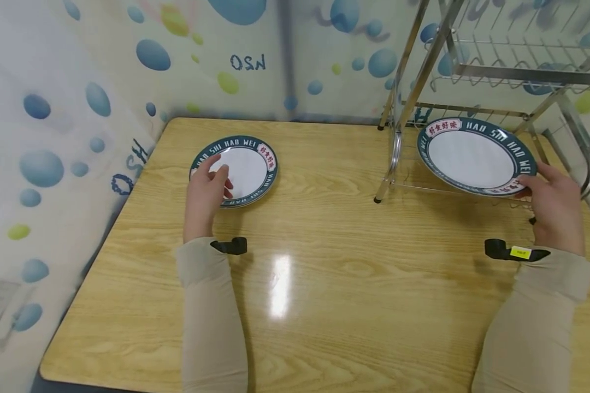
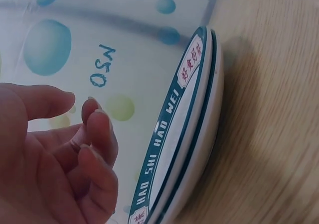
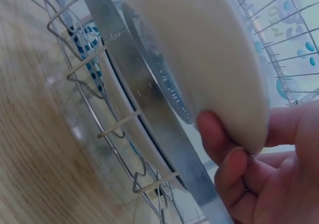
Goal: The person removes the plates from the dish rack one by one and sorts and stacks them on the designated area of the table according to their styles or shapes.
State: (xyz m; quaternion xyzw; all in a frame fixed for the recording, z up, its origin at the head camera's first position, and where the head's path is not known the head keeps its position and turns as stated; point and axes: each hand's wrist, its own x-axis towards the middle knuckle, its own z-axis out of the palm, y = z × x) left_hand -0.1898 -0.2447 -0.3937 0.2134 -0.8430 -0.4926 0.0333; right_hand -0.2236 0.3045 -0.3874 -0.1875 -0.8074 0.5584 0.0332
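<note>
My right hand [image 1: 558, 199] pinches the near right rim of a white oval plate [image 1: 472, 155] with a dark green lettered border, thumb on top and fingers beneath. This plate is tilted at the lower level of a metal wire dish rack [image 1: 395, 147]. In the right wrist view its pale underside [image 3: 209, 55] faces the camera, beside a flat metal bar [image 3: 149, 94]. My left hand [image 1: 206, 188] hovers over the left side of matching plates [image 1: 248, 169]; its fingers are loosely bent and hold nothing. Two stacked rims [image 2: 199, 119] show in the left wrist view.
The rack's upper wire shelf [image 1: 526, 73] overhangs the lower level. Another pale plate-like edge [image 3: 127, 112] shows behind the rack wires. The wooden table [image 1: 324, 273] meets a wall covering [image 1: 314, 60] with bubble prints at its back and left.
</note>
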